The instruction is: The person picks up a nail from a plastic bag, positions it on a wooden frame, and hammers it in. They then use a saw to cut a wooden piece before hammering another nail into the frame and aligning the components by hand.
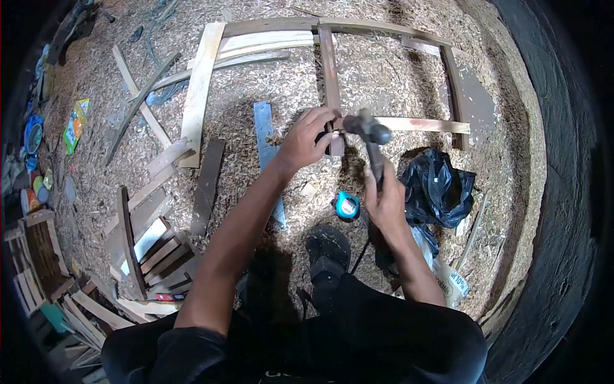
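Observation:
My left hand is at the lower end of the upright middle bar of a wooden frame, its fingers curled round something small that I cannot make out. In my right hand is the handle of a hammer. The hammer head is just right of my left fingers, over the joint where the middle bar meets a pale crosspiece. A blue-green tape measure lies on the shavings below the joint.
Right of my right hand lies a black plastic bag. A bluish metal strip is left of my left hand. Wood pieces are piled at lower left. A dark wall rises at the right.

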A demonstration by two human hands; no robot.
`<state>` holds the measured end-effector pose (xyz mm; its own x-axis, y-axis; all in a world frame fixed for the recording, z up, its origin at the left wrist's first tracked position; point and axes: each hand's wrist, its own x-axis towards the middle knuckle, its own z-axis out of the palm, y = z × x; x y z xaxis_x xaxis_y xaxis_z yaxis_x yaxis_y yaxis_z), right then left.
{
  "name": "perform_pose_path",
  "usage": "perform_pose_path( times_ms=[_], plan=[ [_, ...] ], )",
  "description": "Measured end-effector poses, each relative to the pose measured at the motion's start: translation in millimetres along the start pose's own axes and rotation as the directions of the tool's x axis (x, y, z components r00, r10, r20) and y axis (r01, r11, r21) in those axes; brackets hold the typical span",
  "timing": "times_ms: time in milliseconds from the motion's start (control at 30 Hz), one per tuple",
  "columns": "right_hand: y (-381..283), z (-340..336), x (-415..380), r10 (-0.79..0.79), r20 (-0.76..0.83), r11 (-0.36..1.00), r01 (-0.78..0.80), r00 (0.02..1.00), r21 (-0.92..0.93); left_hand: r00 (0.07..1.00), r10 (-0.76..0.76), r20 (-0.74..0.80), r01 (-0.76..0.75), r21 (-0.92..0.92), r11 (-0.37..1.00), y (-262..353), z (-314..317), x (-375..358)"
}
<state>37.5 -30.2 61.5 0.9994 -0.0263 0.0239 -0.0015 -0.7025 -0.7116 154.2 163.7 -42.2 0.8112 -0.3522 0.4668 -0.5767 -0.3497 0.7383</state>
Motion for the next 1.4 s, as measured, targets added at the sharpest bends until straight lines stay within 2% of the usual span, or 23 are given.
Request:
perform_pose_path(
  times_ms=[67, 133, 200, 233, 333, 400, 467, 667, 800, 900, 1000, 1033, 1100, 1200, 1300, 1400],
  plan=[
    [-15, -3, -2, 0.024, -0.072, 0.996, -0.018, 0.997, 0.089, 0.999, -0.036, 0.0, 0.036, -0.022, 0.999, 3, 0, -4],
    [-8, 4, -7, -0.006, -0.114, 0.996, 0.017, 0.993, 0.091, 0.999, -0.043, -0.005, 0.043, -0.039, 0.998, 8, -1, 1],
    [8, 13, -3, -0.116, -0.037, 0.991, 0.113, 0.992, -0.077, 0.999, -0.033, 0.0, 0.033, -0.04, 0.999, 8, -2, 2],
    [10, 13, -1, 0.097, 0.097, 0.992, -0.088, 0.99, -0.095, 1.0, -0.021, -0.003, 0.021, -0.021, 1.0, 5, -1, 2],
    [7, 1, 3, 0.041, -0.056, 0.999, -0.041, 0.998, -0.001, 1.0, -0.028, 0.01, 0.028, -0.005, 1.0, 4, 1, 2],
    [-5, -4, 0, 0.094, -0.136, 0.994, -0.086, 0.986, 0.065, 0.999, -0.036, 0.023, 0.036, -0.01, 0.999, 4, 1, 0],
    [-2, -6, -3, 0.048, -0.175, 0.997, -0.036, 0.983, 0.071, 0.999, -0.042, 0.022, 0.042, -0.011, 0.999, 4, 0, 0],
    [8, 3, -1, 0.028, -0.091, 0.997, -0.022, 0.995, 0.07, 0.997, -0.07, -0.019, 0.069, -0.057, 0.996, 7, 3, -2],
    [3, 0, 2, 0.138, -0.104, 0.989, -0.133, 0.985, 0.058, 0.986, -0.154, -0.066, 0.145, -0.131, 0.981, 14, 12, -7],
    [10, 1, 3, 0.209, -0.098, 0.977, -0.204, 0.973, 0.061, 0.979, -0.185, -0.091, 0.175, -0.112, 0.978, 23, 17, -8],
    [24, 14, -4, 0.113, -0.157, 0.993, -0.107, 0.981, 0.046, 0.966, -0.198, -0.166, 0.178, -0.129, 0.976, 25, 27, -7],
    [22, 15, -6, 0.194, -0.108, 0.978, -0.185, 0.975, 0.094, 0.963, -0.217, -0.16, 0.2, -0.114, 0.973, 28, 27, -5],
    [21, 20, -13, 0.206, -0.114, 0.972, -0.19, 0.972, 0.139, 0.956, -0.253, -0.147, 0.243, -0.084, 0.966, 32, 27, -2],
    [22, 27, -31, 0.246, -0.104, 0.957, -0.224, 0.964, 0.186, 0.979, -0.181, -0.094, 0.184, 0.024, 0.983, 28, 17, 2],
    [27, 35, -49, 0.253, -0.104, 0.936, -0.216, 0.962, 0.277, 0.986, -0.149, -0.076, 0.153, 0.041, 0.987, 24, 15, 2],
    [35, 44, -57, 0.254, -0.15, 0.944, -0.211, 0.956, 0.252, 0.978, -0.192, -0.087, 0.188, -0.049, 0.981, 29, 17, 0]
  ],
)
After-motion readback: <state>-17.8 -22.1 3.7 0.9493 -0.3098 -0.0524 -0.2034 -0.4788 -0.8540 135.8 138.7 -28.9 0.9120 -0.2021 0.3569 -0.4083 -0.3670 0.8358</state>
